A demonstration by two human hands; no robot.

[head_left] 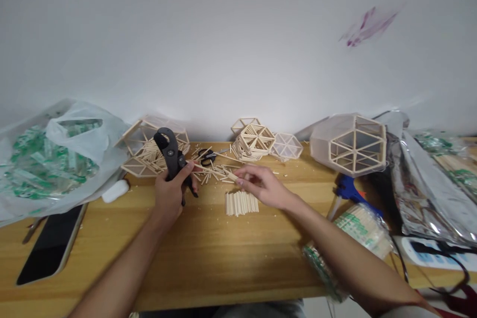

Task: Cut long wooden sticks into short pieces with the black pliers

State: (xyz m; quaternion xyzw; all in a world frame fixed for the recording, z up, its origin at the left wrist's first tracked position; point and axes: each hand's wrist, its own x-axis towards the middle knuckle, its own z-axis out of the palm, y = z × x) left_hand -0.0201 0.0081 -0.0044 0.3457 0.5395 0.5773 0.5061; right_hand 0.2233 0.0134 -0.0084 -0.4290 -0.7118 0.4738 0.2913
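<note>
My left hand (172,193) is wrapped round a black hand cutter (172,153) whose curved jaw points up. With its fingers pinched, my right hand (263,185) holds a short wooden stick (231,176); I cannot tell whether there is more than one. Just below that hand lies a neat row of cut wooden sticks (241,203), side by side on the table. Loose stick pieces (210,175) are scattered between my hands. Behind them rest black-handled scissors (207,155), partly among the pieces.
A wooden-stick frame holding sticks (134,165) stands behind my left hand. More stick frames (257,139) and a large covered one (335,146) line the wall. A plastic bag (108,134) and phone (50,243) lie left; a blue glue gun (350,188) and power strip (439,256) lie right.
</note>
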